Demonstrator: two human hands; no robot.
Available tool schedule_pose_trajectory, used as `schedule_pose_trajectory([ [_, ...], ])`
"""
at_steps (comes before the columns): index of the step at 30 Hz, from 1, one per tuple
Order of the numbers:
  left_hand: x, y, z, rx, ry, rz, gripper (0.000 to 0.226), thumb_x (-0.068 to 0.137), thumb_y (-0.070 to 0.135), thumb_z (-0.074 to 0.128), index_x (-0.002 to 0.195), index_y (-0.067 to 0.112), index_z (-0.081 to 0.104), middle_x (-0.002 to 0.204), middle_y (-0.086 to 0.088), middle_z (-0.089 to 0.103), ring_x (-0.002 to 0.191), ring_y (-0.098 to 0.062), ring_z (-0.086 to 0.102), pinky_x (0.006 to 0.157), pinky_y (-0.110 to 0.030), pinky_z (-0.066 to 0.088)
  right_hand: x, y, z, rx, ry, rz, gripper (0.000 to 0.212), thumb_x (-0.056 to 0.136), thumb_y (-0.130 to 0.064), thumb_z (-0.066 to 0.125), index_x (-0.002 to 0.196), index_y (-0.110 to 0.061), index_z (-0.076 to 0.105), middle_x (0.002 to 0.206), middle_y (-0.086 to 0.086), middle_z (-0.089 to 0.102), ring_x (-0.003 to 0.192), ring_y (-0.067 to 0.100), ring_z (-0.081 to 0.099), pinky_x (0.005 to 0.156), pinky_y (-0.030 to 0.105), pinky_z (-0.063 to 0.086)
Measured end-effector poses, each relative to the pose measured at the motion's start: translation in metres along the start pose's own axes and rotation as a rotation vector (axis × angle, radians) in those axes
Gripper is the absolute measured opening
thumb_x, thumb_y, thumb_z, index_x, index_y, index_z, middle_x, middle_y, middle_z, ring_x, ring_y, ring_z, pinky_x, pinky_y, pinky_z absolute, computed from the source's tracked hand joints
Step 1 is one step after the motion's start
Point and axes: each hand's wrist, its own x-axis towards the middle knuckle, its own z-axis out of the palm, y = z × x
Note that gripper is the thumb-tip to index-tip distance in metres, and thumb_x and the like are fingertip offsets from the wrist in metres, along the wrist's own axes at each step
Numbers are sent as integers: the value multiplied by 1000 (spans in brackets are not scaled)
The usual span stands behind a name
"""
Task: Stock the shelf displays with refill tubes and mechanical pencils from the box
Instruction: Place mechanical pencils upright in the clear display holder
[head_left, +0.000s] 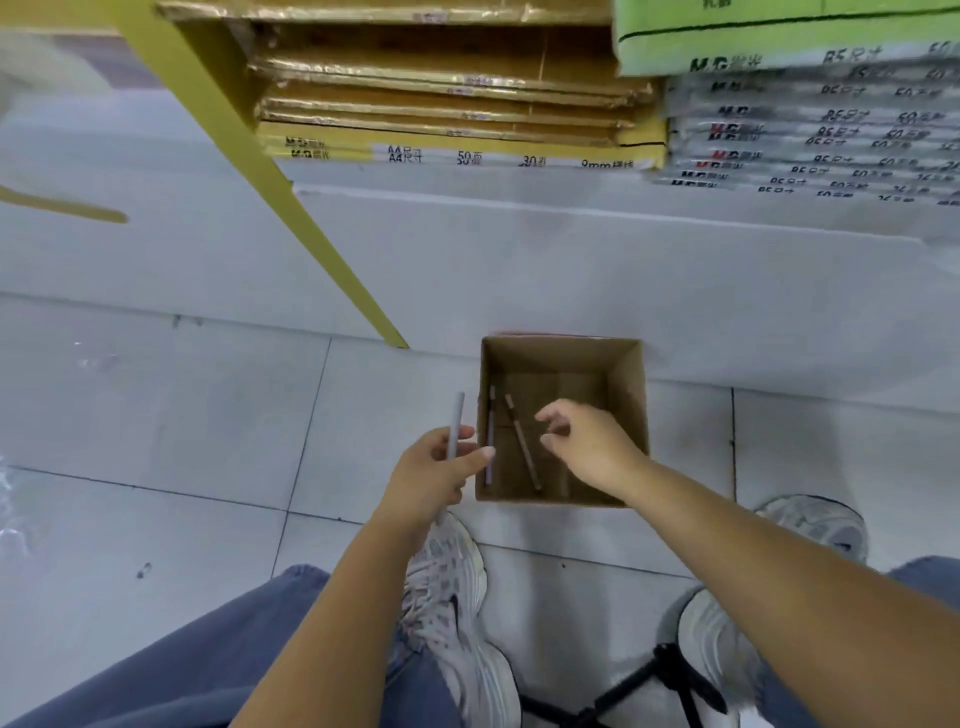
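From the head camera, a person is standing and looking down at a small brown cardboard box (629, 395) that is sitting open on the white tiled floor (156, 415), right up against the bottom of a white shelf unit (571, 270). The left hand (434, 470) is hovering just outside the left wall of the box and is pinching a grey pencil (456, 422) between the thumb and the fingers, with the long end sticking up and away from the person. The right hand (584, 441) is hanging over the inside of the box with its fingers loosely bent and a little spread, and it is holding nothing. Two more thin things are lying on the box bottom, between the two hands: a pale pencil (490, 441) along the left wall and a brown pencil (522, 448) slanting beside it, and the right fingertips are floating just to the right of the brown one, not touching it. Two white shoes (452, 597) and blue trouser legs (182, 675) are showing below the arms. Some black stand legs (670, 675) are lying by the right foot. A yellow shelf post (311, 234) is running up to the left. Up on the shelf, stacks of yellow notebooks (457, 104), grey notebooks (810, 135) and a green pack (779, 36) are resting side by side.
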Motion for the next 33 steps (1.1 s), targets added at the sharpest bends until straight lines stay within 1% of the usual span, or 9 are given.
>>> schedule_pose_trajectory([
  [3,6,-10,-1,-35,-1,-6,25,86,31,76,108,29,65,94,2,68,74,-11,59,63,-21,49,30,9,19,-15,-24,105,31,92,-23,62,122,-19,58,119,1,63,107,18,60,88,29,47],
  [9,10,-24,-3,-138,-73,-33,21,88,30,75,107,29,67,73,14,68,61,-2,57,62,-19,50,62,19,59,-109,-96,199,8,93,-28,58,96,-20,58,100,4,65,84,21,59,74,33,46],
  [15,11,-26,-3,-143,-82,-21,22,90,28,72,111,29,65,72,19,68,62,1,57,63,-20,49,74,23,64,-142,-74,228,9,92,-17,56,86,-21,60,94,6,65,81,23,60,77,37,51],
  [19,10,-27,-3,-127,-89,-5,22,91,28,71,112,28,65,73,21,68,62,1,57,64,-20,50,79,12,68,32,-48,222,13,93,-29,59,92,-17,62,88,4,63,82,21,61,72,33,48],
  [23,11,-28,-4,-91,-92,13,23,91,30,71,113,26,66,73,21,67,61,2,57,64,-19,50,83,6,74,237,-132,266,19,95,-22,57,110,-13,65,104,10,67,92,25,63,90,40,51],
  [27,14,-29,-6,-73,-89,14,25,89,33,73,113,27,67,73,20,67,63,1,58,65,-19,49,83,6,78,401,-130,329,23,94,-21,58,115,-13,63,107,12,68,95,28,65,93,44,51],
  [29,14,-29,-6,-74,-87,16,24,89,32,73,112,27,67,73,20,68,62,1,57,65,-18,49,82,6,78,491,-135,367,25,94,-18,60,118,-11,62,103,11,68,86,25,66,86,39,54],
  [31,14,-29,-5,-63,-91,19,24,89,33,73,112,28,67,73,20,68,62,2,57,64,-17,49,81,7,75,583,-146,402,26,94,-15,59,119,-9,60,100,13,67,77,21,65,71,30,55],
  [33,14,-29,-5,-59,-91,19,24,89,33,73,112,28,67,73,20,68,62,2,58,65,-18,50,80,6,74,638,-157,431,20,94,-15,60,113,-9,61,101,15,67,75,20,64,63,24,53],
])
